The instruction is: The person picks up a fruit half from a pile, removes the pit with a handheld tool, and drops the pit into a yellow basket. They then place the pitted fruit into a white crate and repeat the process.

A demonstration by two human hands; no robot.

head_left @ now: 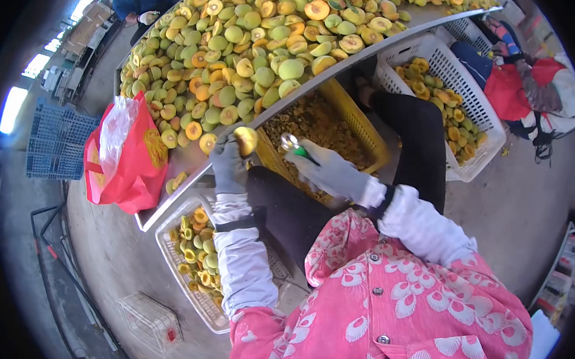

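My left hand [228,168], in a grey glove, grips a halved yellow fruit [245,140] at the near edge of the long metal table [190,159]. My right hand [329,171], also gloved, holds a green-handled pitting tool [297,147] with a round metal tip, close to the fruit. Both hands hover over a yellow crate [362,128] filled with pits and scraps. The table is heaped with green and orange fruit halves [250,59].
A red bag [129,164] sits on the table's left end. White baskets of cut fruit stand at lower left [191,248] and at right [451,102]. Another person in red [527,92] sits at far right. Blue crates [55,141] lie on the floor.
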